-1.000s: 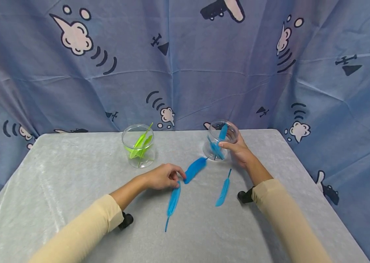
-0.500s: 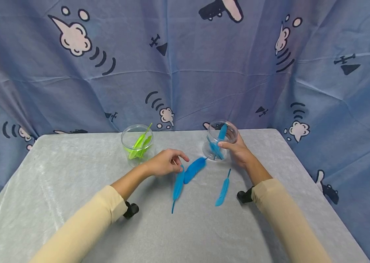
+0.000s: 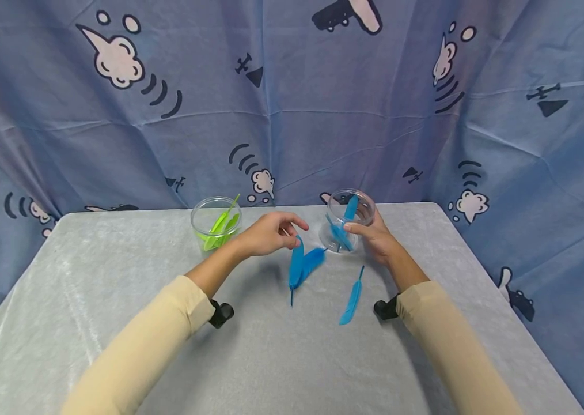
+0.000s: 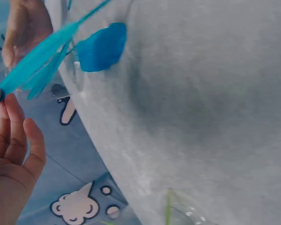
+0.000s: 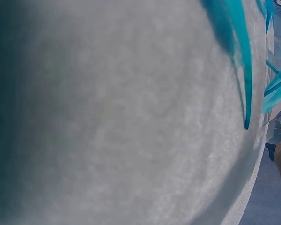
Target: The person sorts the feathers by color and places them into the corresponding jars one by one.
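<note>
In the head view my left hand [image 3: 271, 234] pinches a blue feather [image 3: 296, 268] by its vane tip between thumb and fingers, the quill hanging down. The left wrist view shows the pinched tip close up beside the fingers [image 4: 18, 136]. Behind it a second blue feather [image 3: 315, 260] lies on the table. My right hand [image 3: 377, 236] grips the side of a clear plastic jar [image 3: 328, 241] that stands at the back and has blue feathers [image 3: 342, 233] inside. Nearer the front lies another blue feather [image 3: 351, 302], below the right hand.
A second clear jar [image 3: 194, 222] with lime-green feathers [image 3: 219, 230] stands behind the left forearm. The pale grey table [image 3: 281, 369] ends at the back against a blue printed curtain [image 3: 302, 86].
My left hand has lifted the blue feather off the table and carried it up and to the right, toward the jar. The right hand and its jar have stayed in place.
</note>
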The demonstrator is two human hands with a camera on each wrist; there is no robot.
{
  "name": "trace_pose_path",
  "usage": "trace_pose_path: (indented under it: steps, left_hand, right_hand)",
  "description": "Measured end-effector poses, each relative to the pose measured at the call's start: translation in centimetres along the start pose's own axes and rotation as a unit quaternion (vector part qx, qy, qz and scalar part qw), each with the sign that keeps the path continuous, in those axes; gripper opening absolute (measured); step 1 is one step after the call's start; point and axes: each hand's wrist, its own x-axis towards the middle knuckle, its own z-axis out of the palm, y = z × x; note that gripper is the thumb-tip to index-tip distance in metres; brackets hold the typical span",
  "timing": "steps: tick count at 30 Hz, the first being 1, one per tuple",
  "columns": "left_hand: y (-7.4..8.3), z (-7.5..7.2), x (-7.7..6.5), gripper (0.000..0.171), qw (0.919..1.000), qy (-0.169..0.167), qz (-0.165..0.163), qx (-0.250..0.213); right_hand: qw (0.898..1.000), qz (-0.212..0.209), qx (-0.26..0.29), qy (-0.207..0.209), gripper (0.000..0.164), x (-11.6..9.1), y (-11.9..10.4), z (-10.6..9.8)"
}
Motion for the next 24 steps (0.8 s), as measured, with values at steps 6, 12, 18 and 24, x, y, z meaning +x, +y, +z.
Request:
trace_pose_path:
  steps: [6,12,18,24]
  left_hand:
    - [1.2,-0.1,0.9,0.027,0.9988,0.042,0.020,-0.014]
    - [2.1,-0.1,1.8,0.021,0.9907,0.124,0.044,-0.035]
    - [3.4,-0.3,2.3,0.014,0.9756,0.200,0.045,-0.080]
    - [4.2,-0.7,3.1,0.011,0.9599,0.251,0.070,-0.103]
  right_hand:
    - [1.000,0.005,0.001,0.004,0.089,0.0,0.1,-0.1]
    - [1.000,0.004,0.001,0.009,0.089,0.0,0.2,-0.1]
    - [1.000,0.006,-0.006,0.014,0.090,0.0,0.3,-0.1]
    - [1.000,0.012,-0.012,0.014,0.089,0.2,0.3,-0.1]
